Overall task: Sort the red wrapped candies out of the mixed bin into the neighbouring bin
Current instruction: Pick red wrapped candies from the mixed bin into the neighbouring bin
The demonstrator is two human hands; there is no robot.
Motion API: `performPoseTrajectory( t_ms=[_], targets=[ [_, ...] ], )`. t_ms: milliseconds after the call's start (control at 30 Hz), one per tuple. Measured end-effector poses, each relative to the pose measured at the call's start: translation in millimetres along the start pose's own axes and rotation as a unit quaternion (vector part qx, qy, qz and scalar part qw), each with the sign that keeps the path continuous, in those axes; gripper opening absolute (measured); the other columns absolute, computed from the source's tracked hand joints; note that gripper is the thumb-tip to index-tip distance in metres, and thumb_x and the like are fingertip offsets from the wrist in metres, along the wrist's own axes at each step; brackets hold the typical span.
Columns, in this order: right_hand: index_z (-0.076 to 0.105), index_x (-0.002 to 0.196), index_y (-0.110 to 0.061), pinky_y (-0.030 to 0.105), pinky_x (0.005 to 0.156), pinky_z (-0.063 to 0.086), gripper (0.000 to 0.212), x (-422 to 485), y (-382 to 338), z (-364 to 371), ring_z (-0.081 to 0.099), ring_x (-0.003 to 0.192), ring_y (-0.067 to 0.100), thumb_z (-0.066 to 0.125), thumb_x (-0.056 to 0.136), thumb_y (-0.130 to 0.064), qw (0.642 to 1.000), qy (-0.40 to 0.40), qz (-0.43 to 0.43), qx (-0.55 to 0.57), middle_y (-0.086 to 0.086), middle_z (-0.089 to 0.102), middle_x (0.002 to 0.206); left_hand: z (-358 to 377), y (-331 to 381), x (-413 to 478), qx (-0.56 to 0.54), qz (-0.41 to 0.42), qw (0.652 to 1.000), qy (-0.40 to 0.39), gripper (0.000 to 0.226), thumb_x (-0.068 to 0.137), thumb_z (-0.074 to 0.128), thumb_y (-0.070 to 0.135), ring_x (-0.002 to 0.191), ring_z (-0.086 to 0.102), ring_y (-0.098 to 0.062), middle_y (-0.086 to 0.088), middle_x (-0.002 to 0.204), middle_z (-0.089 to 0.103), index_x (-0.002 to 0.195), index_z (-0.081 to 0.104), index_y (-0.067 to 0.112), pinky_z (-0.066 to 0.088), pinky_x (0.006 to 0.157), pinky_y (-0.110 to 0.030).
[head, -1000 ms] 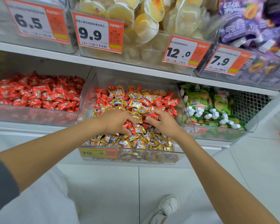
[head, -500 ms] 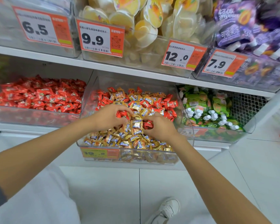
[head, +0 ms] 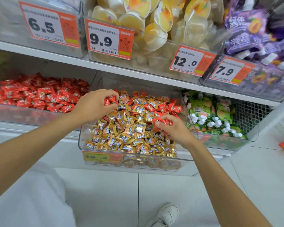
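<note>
The clear mixed bin [head: 184,158] on the lower shelf holds a heap of gold wrapped candies [head: 129,130] with red wrapped candies [head: 162,107] scattered along its back. My left hand [head: 93,107] hovers over the bin's back left corner and grips a few red candies [head: 109,101] in its curled fingers. My right hand [head: 175,130] is at the bin's right side, its fingers pinching a small bunch of red candies [head: 161,122]. To the left stands the neighbouring bin [head: 23,115], filled with red candies [head: 39,94].
A bin of green pouches [head: 208,115] stands to the right. The upper shelf carries bins of jelly cups [head: 154,27] and purple packs [head: 252,30] with price tags. Below are a white tiled floor [head: 162,185] and my shoe [head: 168,215].
Both hands have drawn apart from the bin's middle: the left moved up and left toward the back left corner with red candies, the right moved right holding its red candies.
</note>
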State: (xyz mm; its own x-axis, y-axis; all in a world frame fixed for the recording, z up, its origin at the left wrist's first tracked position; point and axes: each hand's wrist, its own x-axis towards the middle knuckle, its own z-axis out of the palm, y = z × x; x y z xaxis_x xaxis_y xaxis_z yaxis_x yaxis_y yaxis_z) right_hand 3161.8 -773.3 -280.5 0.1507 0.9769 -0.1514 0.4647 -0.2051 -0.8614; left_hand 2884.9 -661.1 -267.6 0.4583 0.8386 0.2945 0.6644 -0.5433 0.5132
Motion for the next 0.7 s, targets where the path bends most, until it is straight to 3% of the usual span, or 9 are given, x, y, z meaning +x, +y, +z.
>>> performPoseTrajectory(
  t_ms=[167, 300, 400, 467, 533, 600, 700],
  targets=[
    [0.054, 0.094, -0.014, 0.019, 0.041, 0.033, 0.011, -6, -4, -4, 0.059, 0.055, 0.010, 0.060, 0.095, -0.023, 0.998, 0.002, 0.029, 0.063, 0.002, 0.066, 0.071, 0, 1, -4, -0.015, -0.006, 1.000, 0.007, 0.012, 0.088, 0.062, 0.042, 0.077, 0.062, -0.019, 0.010, 0.106, 0.064, 0.098, 0.056, 0.047, 0.049, 0.065, -0.032],
    [0.054, 0.101, -0.017, 0.023, 0.041, 0.032, 0.005, -3, -3, 4, 0.062, 0.062, 0.016, 0.055, 0.096, -0.018, 0.997, -0.003, 0.035, 0.068, 0.008, 0.064, 0.076, -3, 7, -6, -0.056, -0.033, 0.997, 0.033, 0.013, 0.090, 0.064, 0.034, 0.051, 0.045, 0.000, 0.010, 0.113, 0.063, 0.102, 0.062, 0.039, 0.038, 0.056, -0.023],
    [0.054, 0.125, -0.032, 0.023, 0.041, 0.033, 0.031, 0, -6, 12, 0.065, 0.072, 0.023, 0.052, 0.098, -0.017, 0.990, -0.035, 0.039, 0.131, 0.007, 0.067, 0.080, -3, 8, -7, -0.088, -0.041, 0.995, 0.038, 0.012, 0.089, 0.065, 0.033, 0.048, 0.046, 0.002, 0.008, 0.109, 0.065, 0.101, 0.062, 0.036, 0.035, 0.055, -0.024],
    [0.054, 0.131, -0.029, 0.021, 0.041, 0.034, 0.035, 4, -11, 18, 0.071, 0.084, 0.023, 0.049, 0.099, -0.015, 0.983, -0.055, 0.051, 0.170, 0.005, 0.067, 0.100, -2, 5, -7, -0.132, -0.048, 0.989, 0.053, 0.013, 0.088, 0.066, 0.035, 0.039, 0.040, -0.006, 0.003, 0.101, 0.068, 0.100, 0.062, 0.035, 0.036, 0.052, -0.026],
    [0.057, 0.124, -0.016, 0.020, 0.041, 0.033, 0.027, 7, -17, 25, 0.071, 0.075, 0.015, 0.048, 0.099, -0.011, 0.977, -0.058, 0.068, 0.193, 0.014, 0.064, 0.107, -2, -1, -6, -0.180, -0.056, 0.980, 0.071, 0.014, 0.086, 0.067, 0.037, 0.039, 0.030, -0.009, -0.003, 0.088, 0.069, 0.099, 0.062, 0.035, 0.035, 0.051, -0.027],
    [0.056, 0.112, -0.006, 0.019, 0.041, 0.031, 0.016, 11, -21, 29, 0.062, 0.054, 0.005, 0.049, 0.097, -0.007, 0.977, -0.041, 0.076, 0.195, 0.016, 0.063, 0.094, -3, -5, -4, -0.220, -0.065, 0.970, 0.077, 0.012, 0.086, 0.068, 0.035, 0.047, 0.035, -0.018, 0.004, 0.075, 0.065, 0.097, 0.063, 0.037, 0.037, 0.053, -0.030],
    [0.049, 0.101, -0.007, 0.019, 0.043, 0.029, 0.009, 23, -26, 31, 0.049, 0.044, 0.003, 0.051, 0.093, -0.003, 0.981, -0.025, 0.070, 0.181, 0.013, 0.057, 0.081, -3, -7, 0, -0.238, -0.068, 0.967, 0.063, 0.012, 0.086, 0.068, 0.034, 0.049, 0.037, -0.019, 0.001, 0.068, 0.061, 0.096, 0.063, 0.037, 0.036, 0.052, -0.031]
  ],
)
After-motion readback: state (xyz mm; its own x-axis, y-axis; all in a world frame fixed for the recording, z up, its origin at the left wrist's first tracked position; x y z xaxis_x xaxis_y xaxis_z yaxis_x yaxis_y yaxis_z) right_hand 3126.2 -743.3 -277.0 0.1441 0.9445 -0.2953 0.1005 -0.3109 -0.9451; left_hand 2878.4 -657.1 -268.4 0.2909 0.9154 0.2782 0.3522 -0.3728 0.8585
